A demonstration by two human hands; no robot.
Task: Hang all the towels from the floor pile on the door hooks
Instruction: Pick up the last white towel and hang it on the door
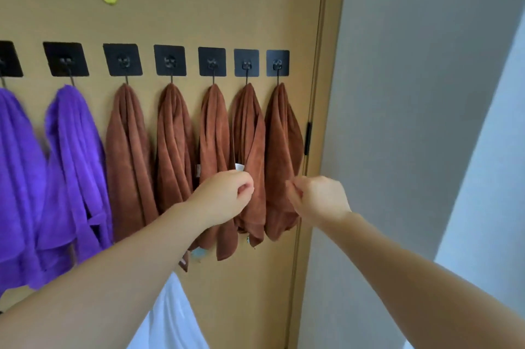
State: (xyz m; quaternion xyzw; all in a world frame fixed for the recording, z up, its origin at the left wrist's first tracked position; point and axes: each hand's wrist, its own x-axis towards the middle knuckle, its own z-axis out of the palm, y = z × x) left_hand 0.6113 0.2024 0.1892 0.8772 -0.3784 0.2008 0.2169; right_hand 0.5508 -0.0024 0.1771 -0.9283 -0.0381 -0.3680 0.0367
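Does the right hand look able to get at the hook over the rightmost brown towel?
Probably yes: the right hand is close beside the rightmost brown towel, and nothing blocks the way up to its hook.

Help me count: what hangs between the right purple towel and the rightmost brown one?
Four brown towels, each on its own hook; head view.

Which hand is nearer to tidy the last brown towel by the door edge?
Probably the right hand: it is directly in front of that last brown towel, while the left hand is in front of the neighbouring towel.
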